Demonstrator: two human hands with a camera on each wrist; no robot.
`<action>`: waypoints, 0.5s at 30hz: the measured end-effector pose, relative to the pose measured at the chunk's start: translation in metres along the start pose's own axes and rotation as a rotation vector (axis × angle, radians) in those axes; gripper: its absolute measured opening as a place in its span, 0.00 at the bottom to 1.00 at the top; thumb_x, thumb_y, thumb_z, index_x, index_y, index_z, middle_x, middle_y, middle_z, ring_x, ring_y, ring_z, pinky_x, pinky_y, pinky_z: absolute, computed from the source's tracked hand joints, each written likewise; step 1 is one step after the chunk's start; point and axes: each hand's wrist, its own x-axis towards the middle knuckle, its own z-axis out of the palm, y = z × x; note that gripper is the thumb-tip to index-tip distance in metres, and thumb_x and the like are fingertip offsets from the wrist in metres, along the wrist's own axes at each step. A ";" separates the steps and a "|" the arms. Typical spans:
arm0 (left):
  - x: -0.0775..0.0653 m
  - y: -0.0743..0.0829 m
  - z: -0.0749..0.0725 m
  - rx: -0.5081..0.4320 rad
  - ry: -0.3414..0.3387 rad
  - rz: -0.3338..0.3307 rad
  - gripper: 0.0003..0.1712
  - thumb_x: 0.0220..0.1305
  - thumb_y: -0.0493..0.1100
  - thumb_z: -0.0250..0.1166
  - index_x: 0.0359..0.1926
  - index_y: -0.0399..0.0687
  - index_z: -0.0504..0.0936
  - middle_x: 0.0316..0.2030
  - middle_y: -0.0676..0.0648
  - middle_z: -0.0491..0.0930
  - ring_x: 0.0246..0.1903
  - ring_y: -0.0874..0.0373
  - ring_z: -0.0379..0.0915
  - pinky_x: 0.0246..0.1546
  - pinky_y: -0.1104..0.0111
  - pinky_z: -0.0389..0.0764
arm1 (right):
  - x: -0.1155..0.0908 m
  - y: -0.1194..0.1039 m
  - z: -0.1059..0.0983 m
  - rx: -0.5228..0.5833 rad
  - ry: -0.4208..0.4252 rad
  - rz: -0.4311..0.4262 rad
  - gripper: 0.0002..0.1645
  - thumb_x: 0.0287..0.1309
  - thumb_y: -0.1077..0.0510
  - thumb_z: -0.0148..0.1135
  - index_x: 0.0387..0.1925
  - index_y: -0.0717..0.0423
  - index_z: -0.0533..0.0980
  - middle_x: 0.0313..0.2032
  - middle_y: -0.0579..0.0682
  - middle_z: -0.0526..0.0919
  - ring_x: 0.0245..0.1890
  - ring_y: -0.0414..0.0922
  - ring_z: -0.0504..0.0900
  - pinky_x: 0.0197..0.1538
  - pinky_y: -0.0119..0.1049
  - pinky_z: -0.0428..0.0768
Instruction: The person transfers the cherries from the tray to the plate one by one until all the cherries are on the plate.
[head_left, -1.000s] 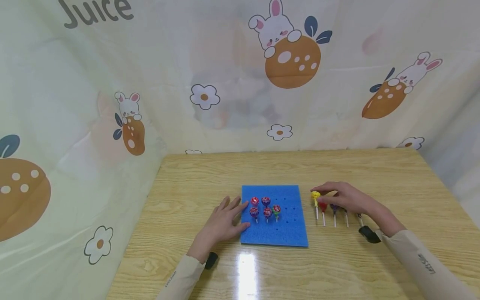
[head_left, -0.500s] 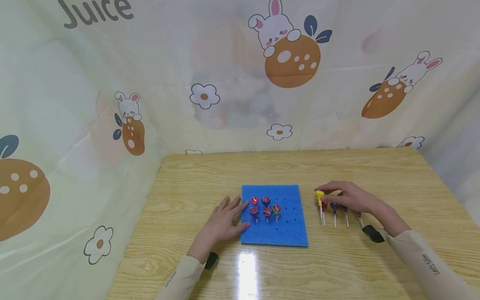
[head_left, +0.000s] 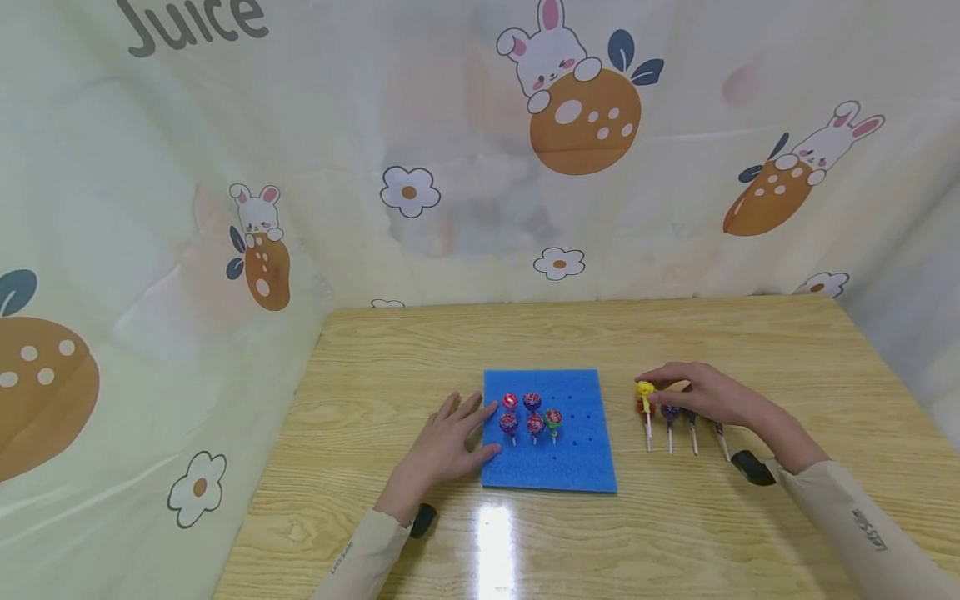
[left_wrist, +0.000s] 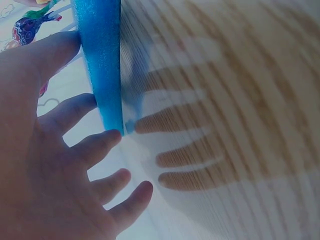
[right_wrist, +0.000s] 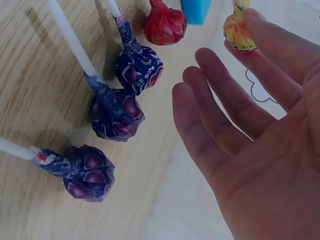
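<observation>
The right hand (head_left: 693,393) pinches a yellow lollipop (head_left: 645,388), stick (head_left: 648,425) toward six o'clock, blue foam board (head_left: 576,467) at nine o'clock, left hand (head_left: 444,443) spread-fingered.

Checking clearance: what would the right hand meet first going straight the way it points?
Probably the blue board, unless the right hand is high enough to pass over it; its height is unclear.

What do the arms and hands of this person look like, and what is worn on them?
The left sleeve and right sleeve are long and light beige, each with small dark lettering. Near the end of each one shows a small black block. The left hand and right hand wear no gloves.
</observation>
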 end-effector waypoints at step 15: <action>0.001 0.000 0.000 0.002 -0.009 -0.008 0.40 0.70 0.67 0.57 0.78 0.65 0.58 0.79 0.46 0.52 0.79 0.37 0.39 0.71 0.34 0.55 | -0.008 0.003 -0.004 -0.024 0.016 0.018 0.24 0.70 0.52 0.60 0.63 0.55 0.77 0.56 0.54 0.84 0.54 0.54 0.83 0.49 0.37 0.83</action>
